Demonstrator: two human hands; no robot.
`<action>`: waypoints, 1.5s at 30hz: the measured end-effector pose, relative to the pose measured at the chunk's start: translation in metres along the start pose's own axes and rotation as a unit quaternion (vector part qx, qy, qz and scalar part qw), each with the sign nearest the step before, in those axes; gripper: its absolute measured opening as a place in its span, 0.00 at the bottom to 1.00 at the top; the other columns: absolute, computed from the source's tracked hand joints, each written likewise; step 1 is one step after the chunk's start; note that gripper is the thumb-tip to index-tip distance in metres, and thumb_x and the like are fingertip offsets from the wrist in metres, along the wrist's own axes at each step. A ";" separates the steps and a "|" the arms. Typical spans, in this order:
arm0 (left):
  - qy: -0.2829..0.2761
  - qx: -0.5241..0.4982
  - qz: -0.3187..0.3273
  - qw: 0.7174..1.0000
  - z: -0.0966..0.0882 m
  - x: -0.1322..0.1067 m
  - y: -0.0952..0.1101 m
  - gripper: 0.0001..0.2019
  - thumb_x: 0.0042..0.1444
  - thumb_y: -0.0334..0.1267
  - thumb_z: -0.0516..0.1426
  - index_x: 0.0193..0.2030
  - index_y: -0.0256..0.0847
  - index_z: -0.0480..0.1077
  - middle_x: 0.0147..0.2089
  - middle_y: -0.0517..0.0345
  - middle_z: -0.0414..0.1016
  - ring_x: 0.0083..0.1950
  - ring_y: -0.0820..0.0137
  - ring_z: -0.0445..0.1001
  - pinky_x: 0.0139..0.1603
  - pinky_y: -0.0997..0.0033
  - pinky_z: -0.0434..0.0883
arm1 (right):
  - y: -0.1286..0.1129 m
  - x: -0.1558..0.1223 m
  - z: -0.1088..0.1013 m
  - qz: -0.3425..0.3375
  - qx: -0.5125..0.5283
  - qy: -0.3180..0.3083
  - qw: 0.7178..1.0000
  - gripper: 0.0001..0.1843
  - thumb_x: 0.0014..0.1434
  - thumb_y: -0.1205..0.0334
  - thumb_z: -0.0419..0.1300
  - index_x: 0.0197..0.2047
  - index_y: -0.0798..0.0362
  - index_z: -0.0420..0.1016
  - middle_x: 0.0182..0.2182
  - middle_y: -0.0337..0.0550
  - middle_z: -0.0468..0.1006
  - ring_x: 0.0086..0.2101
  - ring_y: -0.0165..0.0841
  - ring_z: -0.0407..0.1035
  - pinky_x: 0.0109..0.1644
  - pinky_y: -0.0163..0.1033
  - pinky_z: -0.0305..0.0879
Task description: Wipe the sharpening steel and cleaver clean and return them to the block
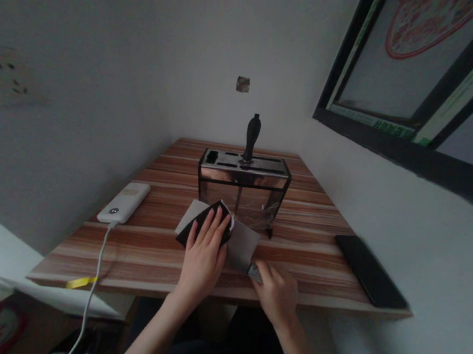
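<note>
A cleaver (244, 245) with a broad grey blade lies at a slant on the wooden table. My right hand (277, 291) is closed around its handle (254, 272) near the table's front edge. Across the blade lies a dark sheet or cloth (189, 235) with a pale edge; its exact kind I cannot tell. My left hand (206, 251) rests flat on this dark piece, fingers stretched out, and hides the middle of the blade. Just behind stands a knife block (243, 178) with clear sides and a slotted metal top. A black handle (252, 134) sticks up from it.
On the table (161, 188), a white power bank (124, 202) with a white cable (99, 263) lies left, by yellow tape (81, 283). A black phone (370, 271) lies right. Walls stand close at both sides, with a socket (7, 77) and a dark frame (407, 143).
</note>
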State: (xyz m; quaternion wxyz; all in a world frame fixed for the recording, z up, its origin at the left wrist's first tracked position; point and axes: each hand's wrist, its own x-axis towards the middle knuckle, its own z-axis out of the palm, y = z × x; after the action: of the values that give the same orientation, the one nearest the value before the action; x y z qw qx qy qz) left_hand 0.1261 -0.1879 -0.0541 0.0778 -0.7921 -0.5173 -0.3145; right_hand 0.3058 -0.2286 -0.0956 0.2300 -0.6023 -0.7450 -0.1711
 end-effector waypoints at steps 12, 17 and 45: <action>0.052 0.001 -0.067 0.996 -0.006 0.013 -0.034 0.26 0.62 0.31 0.44 0.68 0.41 0.48 0.70 0.49 0.46 0.71 0.62 0.42 0.67 0.47 0.43 | -0.001 0.001 -0.001 -0.004 0.013 0.021 1.000 0.05 0.55 0.67 0.60 0.36 0.50 0.73 0.26 0.37 0.77 0.28 0.32 0.71 0.33 0.35 0.53; 0.048 0.022 -0.076 0.996 -0.009 0.010 -0.028 0.26 0.62 0.31 0.45 0.67 0.39 0.48 0.71 0.48 0.44 0.71 0.60 0.41 0.67 0.43 0.39 | 0.000 0.001 -0.001 -0.008 0.007 0.024 1.000 0.04 0.55 0.67 0.59 0.35 0.50 0.73 0.23 0.37 0.76 0.27 0.32 0.71 0.32 0.35 0.52; -0.095 -0.065 0.106 0.988 0.017 -0.028 0.058 0.31 0.57 0.27 0.47 0.68 0.42 0.46 0.70 0.58 0.48 0.70 0.66 0.44 0.68 0.52 0.48 | 0.001 0.000 0.003 -0.007 -0.014 0.007 1.000 0.13 0.52 0.77 0.52 0.27 0.55 0.75 0.23 0.45 0.78 0.25 0.33 0.72 0.30 0.35 0.58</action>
State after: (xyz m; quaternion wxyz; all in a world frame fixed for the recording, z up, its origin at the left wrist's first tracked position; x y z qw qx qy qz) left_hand 0.1759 -0.2280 -0.0725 0.0099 -0.8719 -0.4142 -0.2609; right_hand 0.3069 -0.2273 -0.0980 0.2258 -0.5988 -0.7452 -0.1875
